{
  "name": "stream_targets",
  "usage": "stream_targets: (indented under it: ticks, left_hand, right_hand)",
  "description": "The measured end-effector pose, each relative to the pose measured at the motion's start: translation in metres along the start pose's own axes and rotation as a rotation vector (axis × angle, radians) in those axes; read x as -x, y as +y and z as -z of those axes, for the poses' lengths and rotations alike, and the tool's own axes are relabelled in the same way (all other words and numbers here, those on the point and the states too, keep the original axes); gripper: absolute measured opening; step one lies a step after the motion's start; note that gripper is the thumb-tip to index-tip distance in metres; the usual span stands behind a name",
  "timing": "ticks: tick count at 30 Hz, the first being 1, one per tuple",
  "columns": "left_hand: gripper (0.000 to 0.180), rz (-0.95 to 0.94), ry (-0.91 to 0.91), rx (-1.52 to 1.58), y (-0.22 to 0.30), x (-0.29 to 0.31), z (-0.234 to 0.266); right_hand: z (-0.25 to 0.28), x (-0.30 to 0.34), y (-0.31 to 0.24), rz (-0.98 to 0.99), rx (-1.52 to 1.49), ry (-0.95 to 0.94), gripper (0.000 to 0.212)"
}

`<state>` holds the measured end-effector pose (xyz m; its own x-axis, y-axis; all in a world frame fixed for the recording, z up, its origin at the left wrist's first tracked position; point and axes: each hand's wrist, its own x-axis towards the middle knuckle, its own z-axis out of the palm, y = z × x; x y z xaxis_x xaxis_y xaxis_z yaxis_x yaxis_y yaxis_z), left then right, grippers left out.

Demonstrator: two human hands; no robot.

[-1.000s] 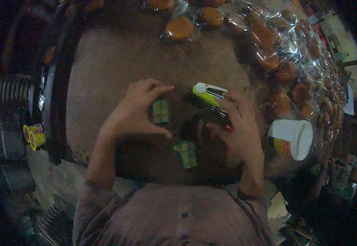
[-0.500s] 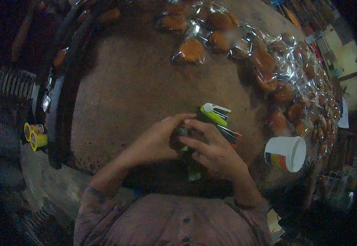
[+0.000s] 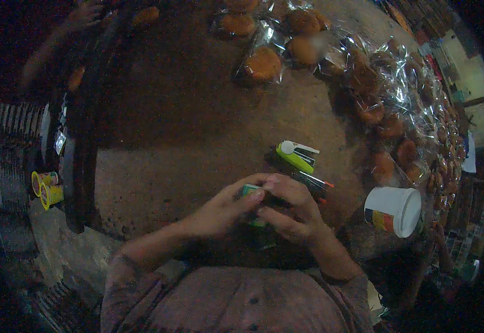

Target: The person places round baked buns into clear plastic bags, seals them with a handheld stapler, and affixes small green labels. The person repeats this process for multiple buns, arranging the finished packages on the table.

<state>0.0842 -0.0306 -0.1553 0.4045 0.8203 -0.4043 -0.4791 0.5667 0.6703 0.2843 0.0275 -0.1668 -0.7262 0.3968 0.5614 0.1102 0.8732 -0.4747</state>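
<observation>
Hands brought together over the work. The left hand (image 3: 228, 208) grasps a small green box (image 3: 248, 190), its thumb laid across the near face; the box thus lies between the two hands, in front of the body. The right hand (image 3: 297, 208) is bent inward, fingertips meeting those of the left; whether it also grips the box cannot be told, since the fingers hide the contact. A second patch of green (image 3: 257, 222) shows just under the right hand's thumb; whether it is a separate packet is unclear. One second earlier the hands stood apart, fingers spread, and two green pieces lay exposed on the table (image 3: 158, 172); handling of the box has therefore passed from reaching to holding. Just beyond the right hand lies a green-and-white stapler (image 3: 296, 158), apart from it, with dark, slim, red-tipped items (image 3: 312, 180) nearer its knuckles. To its right is a white bucket (image 3: 383, 202); farther off, wrapped buns (image 3: 263, 64).
</observation>
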Motion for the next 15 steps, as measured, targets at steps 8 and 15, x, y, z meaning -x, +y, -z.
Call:
stream_targets:
  ticks: [8, 15]
  left_hand:
    - [0.047, -0.436, 0.138, -0.285, -0.025, -0.011, 0.001]
    - [0.047, -0.430, 0.309, -0.315, -0.036, -0.008, -0.006]
  right_hand:
    - [-0.004, -0.006, -0.008, -0.307, -0.156, 0.057, 0.054]
    - [-0.013, 0.000, -0.010, -0.287, -0.117, 0.058, 0.044]
